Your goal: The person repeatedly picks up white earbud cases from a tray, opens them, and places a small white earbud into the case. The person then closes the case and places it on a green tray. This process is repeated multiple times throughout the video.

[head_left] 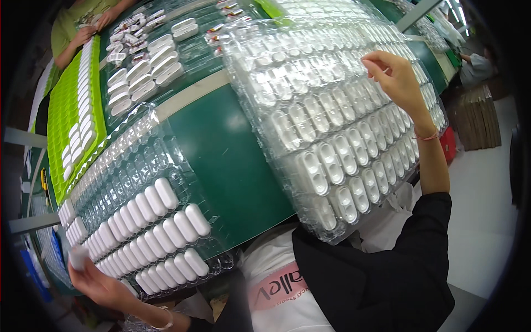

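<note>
My left hand [102, 285] is at the lower left, fingers closed around a small white plastic case [78, 258] smeared by motion. Beside it lies a clear plastic tray [124, 174] with rows of closed, rounded white cases [157, 240] in its near part; its far pockets hold none. On the right, my right hand [394, 80] hovers over a stack of clear trays [287, 191] filled with oblong white case halves [344, 155], each with hollows inside. The right thumb and fingers are curled together; anything between them is too small to make out.
The green table [221, 155] shows between the trays. Beyond a beige strip [193, 94] are open white cases [146, 77] and a lime-green tray [72, 116] with white pieces. Another person's hands [97, 25] work at the far left. Stacked cardboard [474, 119] stands at the right.
</note>
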`<action>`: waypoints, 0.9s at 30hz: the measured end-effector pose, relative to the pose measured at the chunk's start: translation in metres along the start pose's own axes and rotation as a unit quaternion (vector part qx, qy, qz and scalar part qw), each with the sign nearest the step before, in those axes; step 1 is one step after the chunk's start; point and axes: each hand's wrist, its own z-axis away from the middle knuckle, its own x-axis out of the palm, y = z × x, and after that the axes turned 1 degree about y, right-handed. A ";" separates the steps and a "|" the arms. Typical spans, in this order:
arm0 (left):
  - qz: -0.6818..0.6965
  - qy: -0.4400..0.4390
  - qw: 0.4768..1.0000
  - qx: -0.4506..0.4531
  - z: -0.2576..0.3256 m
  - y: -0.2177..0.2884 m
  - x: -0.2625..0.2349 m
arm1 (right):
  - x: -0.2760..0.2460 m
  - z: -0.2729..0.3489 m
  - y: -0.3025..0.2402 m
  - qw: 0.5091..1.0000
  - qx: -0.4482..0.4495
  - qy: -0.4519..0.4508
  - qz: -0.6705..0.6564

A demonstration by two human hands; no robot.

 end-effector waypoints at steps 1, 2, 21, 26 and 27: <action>0.033 -0.014 0.999 0.018 0.021 0.034 0.002 | 0.001 0.003 -0.004 1.000 0.005 -0.028 -0.001; 0.033 -0.007 0.999 0.018 0.042 0.056 0.004 | 0.002 0.008 -0.008 0.998 0.015 -0.055 -0.005; 0.411 -0.150 0.894 -0.091 0.123 0.195 0.064 | 0.015 0.095 -0.109 0.945 -0.243 -0.218 0.030; 0.429 -0.156 0.880 -0.129 0.126 0.194 0.063 | 0.014 0.080 -0.112 0.921 -0.316 -0.222 0.054; 0.428 -0.154 0.881 -0.128 0.126 0.193 0.062 | 0.012 0.072 -0.111 0.911 -0.341 -0.225 0.053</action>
